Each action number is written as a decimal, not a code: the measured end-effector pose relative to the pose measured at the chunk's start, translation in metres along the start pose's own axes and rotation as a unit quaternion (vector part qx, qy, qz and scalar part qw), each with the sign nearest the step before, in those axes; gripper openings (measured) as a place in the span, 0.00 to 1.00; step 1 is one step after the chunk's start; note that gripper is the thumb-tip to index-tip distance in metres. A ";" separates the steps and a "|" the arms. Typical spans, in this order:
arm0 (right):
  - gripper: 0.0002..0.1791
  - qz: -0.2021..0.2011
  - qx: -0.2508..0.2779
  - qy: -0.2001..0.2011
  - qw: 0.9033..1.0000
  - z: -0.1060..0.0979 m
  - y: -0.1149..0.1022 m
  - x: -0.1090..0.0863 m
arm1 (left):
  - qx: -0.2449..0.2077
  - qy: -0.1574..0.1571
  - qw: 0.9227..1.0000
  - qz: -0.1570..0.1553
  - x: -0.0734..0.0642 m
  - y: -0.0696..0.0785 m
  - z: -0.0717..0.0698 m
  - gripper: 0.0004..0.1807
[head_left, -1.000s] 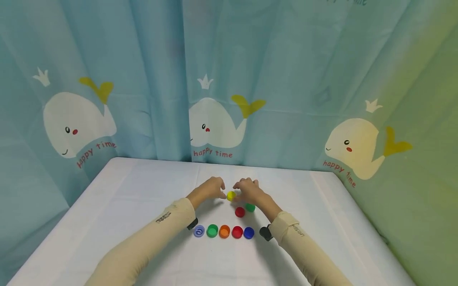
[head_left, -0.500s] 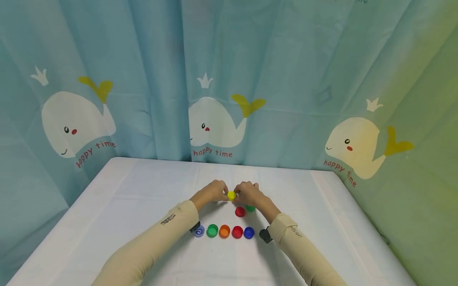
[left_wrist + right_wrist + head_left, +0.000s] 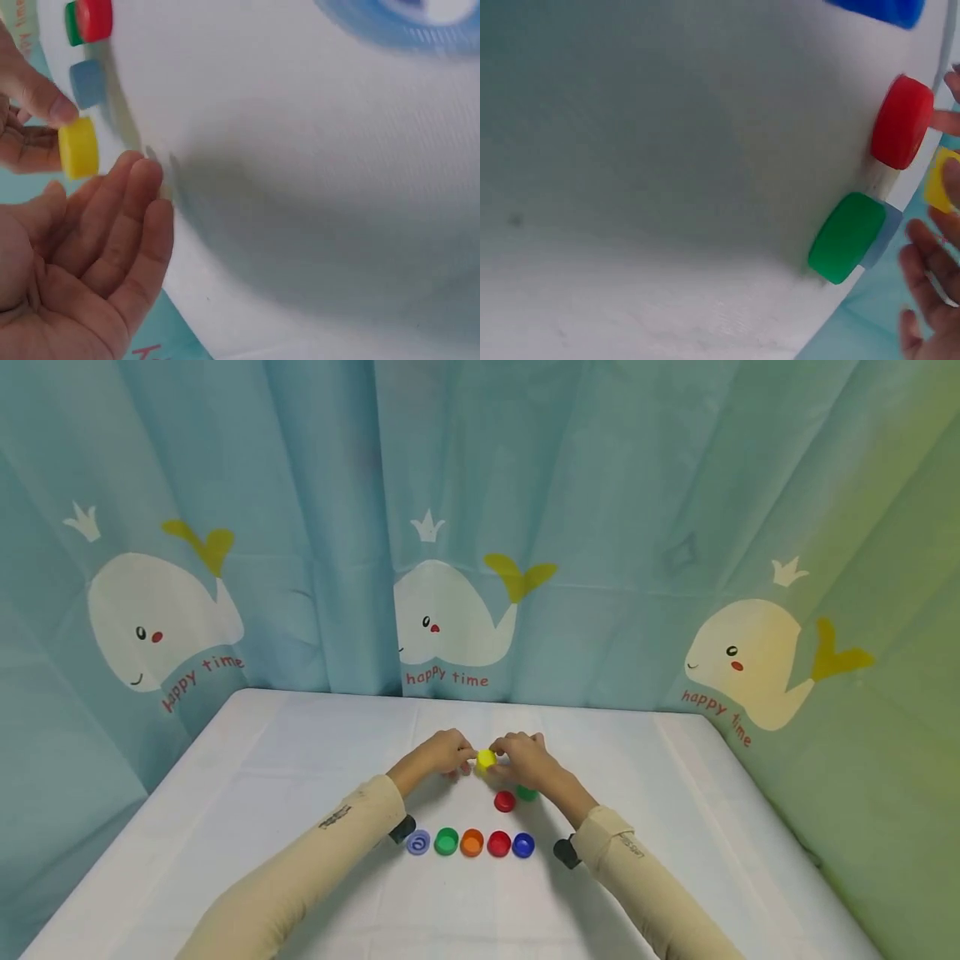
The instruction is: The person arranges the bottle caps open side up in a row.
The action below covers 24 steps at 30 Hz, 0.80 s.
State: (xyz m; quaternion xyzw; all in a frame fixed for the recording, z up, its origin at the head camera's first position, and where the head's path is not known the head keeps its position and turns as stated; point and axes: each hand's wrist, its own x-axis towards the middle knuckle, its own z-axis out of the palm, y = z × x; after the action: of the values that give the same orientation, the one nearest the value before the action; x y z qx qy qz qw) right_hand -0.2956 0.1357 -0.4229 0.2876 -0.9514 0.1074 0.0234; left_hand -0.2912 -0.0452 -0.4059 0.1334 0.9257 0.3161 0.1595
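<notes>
A person in cream sleeves leaned over a white-covered tabletop [image 3: 300,777], backed by a light-blue fabric curtain [image 3: 322,527] printed with white whales. At left, one cream sleeve [image 3: 292,877] stretched toward the tabletop's far edge, with a small black device [image 3: 402,829] at its cuff. The left hand [image 3: 437,752] was spread wide, its fingers extended just beside a yellow round plastic cap [image 3: 486,760]; whether a fingertip touched it could not be told.

Farther from the far edge and roughly parallel to it ran a row of five: a lavender round plastic cap with rings inside [image 3: 418,842], a green hollow-side-up cap [image 3: 446,841], an orange hollow-side-up cap [image 3: 472,842], a red hollow-side-up cap [image 3: 498,843] and a blue hollow-side-up cap [image 3: 523,845]. The yellow cap was between the hands, nearer the far edge than the row. Between it and the row sat a red round cap, top up [image 3: 505,802], and to its right a second green cap [image 3: 528,793]. A blue-grey piece [image 3: 885,236] showed beyond the latter in the right wrist view.

The right hand [image 3: 527,760] pinched the yellow cap between thumb and finger. At right, the other cream sleeve [image 3: 652,877] completed the reach.
</notes>
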 end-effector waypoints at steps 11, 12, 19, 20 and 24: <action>0.17 -0.033 0.057 0.062 0.996 -0.008 -0.006 -0.017 | -0.149 0.033 0.988 0.009 -0.010 0.004 0.000 0.17; 0.17 -0.029 0.076 0.059 0.995 -0.009 -0.007 -0.019 | -0.161 0.030 0.987 0.006 -0.011 0.004 0.000 0.17; 0.17 0.006 0.241 0.054 0.969 -0.010 -0.007 -0.038 | -0.195 0.022 0.980 0.024 -0.022 0.008 0.004 0.16; 0.17 0.012 0.270 0.055 0.961 -0.011 -0.006 -0.042 | -0.196 0.020 0.980 0.030 -0.024 0.009 0.005 0.16; 0.17 0.040 0.369 0.041 0.927 -0.014 -0.003 -0.054 | -0.199 0.011 0.978 0.058 -0.027 0.013 0.008 0.16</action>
State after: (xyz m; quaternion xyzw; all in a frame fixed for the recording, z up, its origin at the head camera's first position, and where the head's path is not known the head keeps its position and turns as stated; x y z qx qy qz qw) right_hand -0.2496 0.1658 -0.4144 0.2327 -0.8533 0.4639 -0.0499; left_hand -0.2614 -0.0408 -0.3981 0.1487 0.8369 0.5036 0.1544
